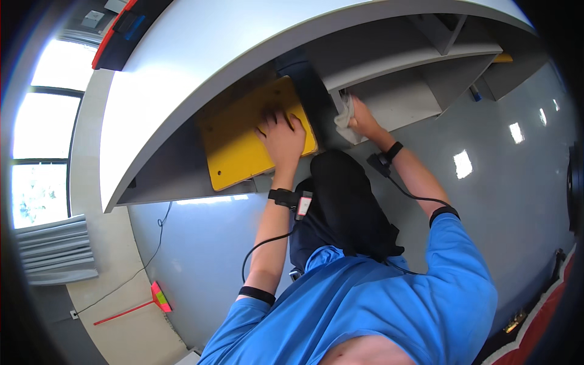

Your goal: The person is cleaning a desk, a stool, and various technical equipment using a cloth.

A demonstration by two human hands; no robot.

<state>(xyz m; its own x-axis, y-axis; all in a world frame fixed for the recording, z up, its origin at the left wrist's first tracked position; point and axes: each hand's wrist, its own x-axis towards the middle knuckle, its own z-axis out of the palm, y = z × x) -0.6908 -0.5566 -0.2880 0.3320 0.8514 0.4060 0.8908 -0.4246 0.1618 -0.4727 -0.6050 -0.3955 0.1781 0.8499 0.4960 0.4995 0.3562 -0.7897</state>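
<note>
My left hand [283,139] lies with spread fingers on a yellow board [234,155] that has small dark holes near its corners. The board sits tilted in the open space under the white desktop. To the right, my right hand [364,118] grips a pale grey cloth [344,117] at the front edge of a grey shelf unit [389,115]. Part of the cloth hangs below the fingers and looks slightly blurred. Both wrists wear black straps with small devices and cables.
The white desktop [201,67] curves above both hands. A shelf divider [447,33] stands at the upper right. On the left, a red-handled broom [159,297] is near the wall, with a thin black cable [159,243] running along the floor. My dark-trousered knee [340,176] is close below the board.
</note>
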